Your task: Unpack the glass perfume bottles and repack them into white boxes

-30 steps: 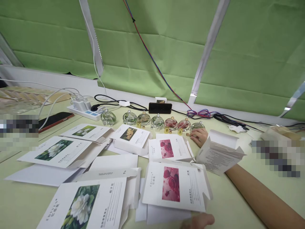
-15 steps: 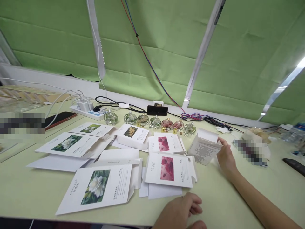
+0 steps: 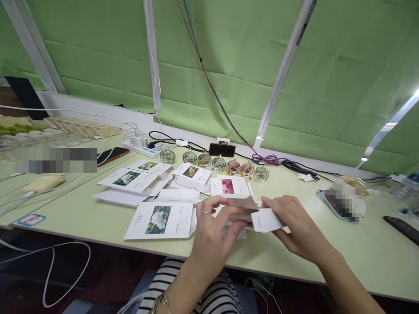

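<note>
Above the front of the table, my left hand [image 3: 211,233] and my right hand [image 3: 296,224] grip a small white carton [image 3: 266,220] from both sides. Its end flaps stand out open, one of them towards my right hand. My left fingers cover much of its body. Just left of my left hand lies a white carton with a white-flower picture [image 3: 159,220]. Behind the held carton is one with a red-rose picture [image 3: 229,186]; another lies partly hidden beneath my hands.
Several round glass bottles [image 3: 218,162] stand in a row at the back. More flower cartons [image 3: 131,179] lie to the left. A phone [image 3: 222,150], a power strip [image 3: 144,149] and cables [image 3: 266,159] are along the wall. A wrapped bag [image 3: 347,196] lies right.
My right hand has brought the carton from the right of the table to the front middle. My left hand has risen and taken hold of it too. The view has shifted.
</note>
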